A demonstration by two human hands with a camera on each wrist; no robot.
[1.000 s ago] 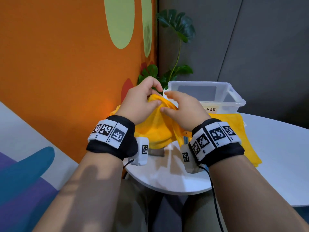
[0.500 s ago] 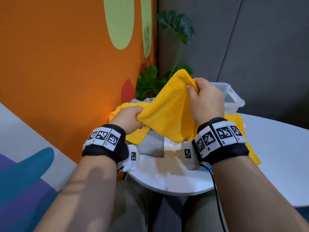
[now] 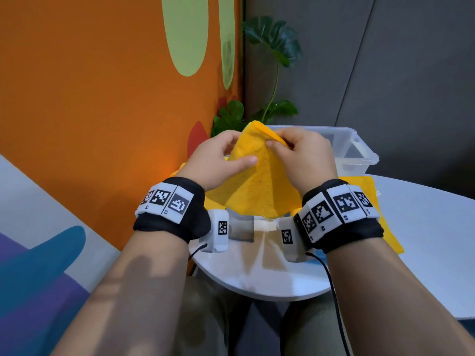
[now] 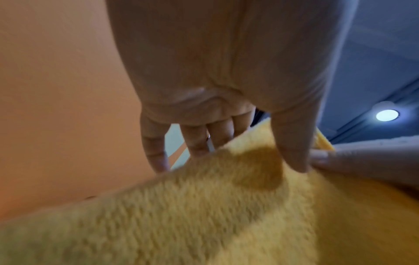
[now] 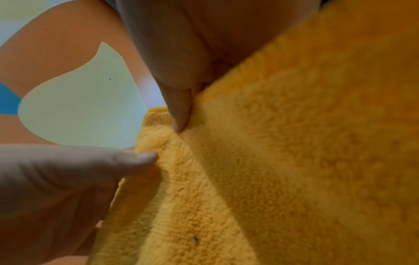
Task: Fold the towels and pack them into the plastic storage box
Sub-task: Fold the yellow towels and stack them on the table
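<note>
Both hands hold up a yellow towel (image 3: 259,181) above the near edge of the white table (image 3: 424,227). My left hand (image 3: 218,160) pinches its left side with the thumb lying across the cloth. My right hand (image 3: 303,155) pinches the top corner between thumb and fingers. The towel (image 4: 226,206) fills the lower left wrist view, and the towel (image 5: 283,161) hangs under my right thumb in the right wrist view. A clear plastic storage box (image 3: 357,147) stands just behind my hands. A second yellow towel (image 3: 385,227) lies flat on the table under my right wrist.
An orange wall (image 3: 90,98) runs close along the left. A leafy plant (image 3: 272,47) stands behind the box by a grey wall. A grey cloth (image 3: 240,227) lies on the table below the held towel. The table's rounded front edge is near my lap.
My left hand has risen from the towel's low left edge up to beside my right hand. The raised corner has come down a little, and the towel now hangs as a narrower peak.
</note>
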